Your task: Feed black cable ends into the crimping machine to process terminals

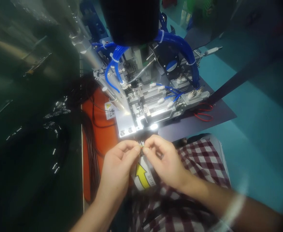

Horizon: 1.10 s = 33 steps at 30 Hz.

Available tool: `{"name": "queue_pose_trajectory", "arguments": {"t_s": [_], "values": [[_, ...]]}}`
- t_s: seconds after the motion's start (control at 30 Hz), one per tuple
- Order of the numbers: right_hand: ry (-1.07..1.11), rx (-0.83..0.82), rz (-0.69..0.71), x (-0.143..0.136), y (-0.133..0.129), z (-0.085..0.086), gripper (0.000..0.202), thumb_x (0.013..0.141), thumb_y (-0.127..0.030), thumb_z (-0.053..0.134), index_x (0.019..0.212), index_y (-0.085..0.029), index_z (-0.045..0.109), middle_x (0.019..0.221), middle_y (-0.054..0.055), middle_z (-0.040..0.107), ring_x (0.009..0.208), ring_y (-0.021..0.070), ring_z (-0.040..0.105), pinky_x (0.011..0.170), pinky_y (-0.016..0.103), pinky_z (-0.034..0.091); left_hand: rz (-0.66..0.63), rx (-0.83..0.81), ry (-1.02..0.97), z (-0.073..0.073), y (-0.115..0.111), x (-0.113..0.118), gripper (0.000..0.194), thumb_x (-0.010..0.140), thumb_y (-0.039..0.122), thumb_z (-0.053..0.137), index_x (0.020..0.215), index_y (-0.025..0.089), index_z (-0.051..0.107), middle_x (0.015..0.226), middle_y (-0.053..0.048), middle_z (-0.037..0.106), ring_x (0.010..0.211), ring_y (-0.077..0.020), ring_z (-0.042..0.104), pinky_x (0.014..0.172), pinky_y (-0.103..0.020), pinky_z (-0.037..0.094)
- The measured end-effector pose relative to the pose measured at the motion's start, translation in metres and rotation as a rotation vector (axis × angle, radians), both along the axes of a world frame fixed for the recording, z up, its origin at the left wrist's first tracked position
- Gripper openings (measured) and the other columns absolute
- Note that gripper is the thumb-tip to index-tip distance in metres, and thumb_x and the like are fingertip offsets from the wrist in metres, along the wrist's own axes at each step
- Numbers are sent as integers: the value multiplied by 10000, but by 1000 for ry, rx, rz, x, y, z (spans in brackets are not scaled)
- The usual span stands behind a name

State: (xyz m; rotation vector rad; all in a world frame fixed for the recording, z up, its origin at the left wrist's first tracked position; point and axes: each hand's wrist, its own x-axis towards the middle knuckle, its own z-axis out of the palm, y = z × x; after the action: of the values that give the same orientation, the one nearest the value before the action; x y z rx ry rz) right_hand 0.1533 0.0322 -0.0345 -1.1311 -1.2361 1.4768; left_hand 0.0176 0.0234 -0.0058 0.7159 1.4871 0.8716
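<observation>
Both Hands Pinching Fine Wires in Front of a Bench Machine

The left hand (119, 162) and the right hand (165, 161) meet at the center, each with thumb and index finger clamped on a cluster of fine wires (141, 146). The wires lie between the 2 sets of fingertips, just in front of the near edge of the machine (153, 106); their individual ends are too small to resolve. Below the wires, a white label (143, 180) bears a yellow arrow (142, 175). Blue tubes (180, 45) arch over the machine, and a loop of red wire (204, 116) lies at its right side. To the left, dark cables (90, 148) run along the orange table (104, 130), near a warning sticker (109, 111) with a yellow triangle. Checked fabric (204, 154) shows beside and beneath the right forearm.
</observation>
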Motion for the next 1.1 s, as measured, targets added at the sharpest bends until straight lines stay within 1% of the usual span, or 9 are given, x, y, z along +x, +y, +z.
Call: {"name": "queue_pose_trajectory", "arguments": {"t_s": [0.13,0.23,0.33,0.5,0.6,0.73,0.83,0.97,1.1], "values": [[321,-396,129,0,8,3,156,817,-224,581,681,-173,524,463,-87,373,440,69,296,437,214,232,-15,58,-66,-3,-1,-2,179,793,336,676,755,169,624,457,61,417,461,-68,384,461,-173,344],[417,-486,155,2,10,3,156,794,-198,599,657,-156,538,474,-78,396,459,60,296,458,207,233,-65,355,202,-9,-4,-2,103,801,276,666,772,178,651,581,21,555,547,-97,502,539,-203,425],[388,-440,110,1,7,2,164,796,-207,604,658,-162,526,459,-89,378,446,59,286,441,205,221,-91,613,480,-14,-6,0,43,793,199,655,753,186,665,771,-12,641,701,-126,584,650,-224,471],[294,-355,51,-2,4,1,160,805,-236,598,687,-176,508,466,-98,387,425,59,302,410,203,214,-66,165,138,-14,-4,-5,157,833,348,641,827,191,636,507,58,500,453,-77,454,457,-182,393],[237,-327,109,2,9,1,144,810,-217,587,690,-167,526,470,-93,405,434,63,330,427,206,251,-112,128,146,-9,0,-9,217,802,380,682,861,173,655,513,45,534,466,-86,480,454,-184,403],[171,-299,120,11,18,1,123,808,-211,592,706,-158,548,480,-93,417,437,64,338,438,211,266,-176,239,324,-7,3,-11,236,779,341,703,923,155,685,696,-15,669,571,-122,599,521,-214,489],[158,-275,105,15,24,-4,133,809,-207,597,695,-156,553,479,-93,415,446,65,338,456,213,274,-223,396,489,-14,1,-14,160,817,273,661,950,185,673,858,-21,701,718,-141,658,640,-237,535],[153,-294,130,16,26,-13,153,808,-206,603,674,-151,555,490,-88,423,456,63,346,473,214,277,-361,700,770,-26,-4,-25,129,864,150,606,969,188,670,929,-10,680,864,-117,636,779,-214,503],[142,-333,131,15,22,-20,149,802,-204,604,672,-152,554,495,-90,425,456,62,345,475,217,277,-539,881,870,-32,-6,-35,200,885,60,553,1031,145,659,972,-31,654,908,-99,602,836,-194,470]]}}
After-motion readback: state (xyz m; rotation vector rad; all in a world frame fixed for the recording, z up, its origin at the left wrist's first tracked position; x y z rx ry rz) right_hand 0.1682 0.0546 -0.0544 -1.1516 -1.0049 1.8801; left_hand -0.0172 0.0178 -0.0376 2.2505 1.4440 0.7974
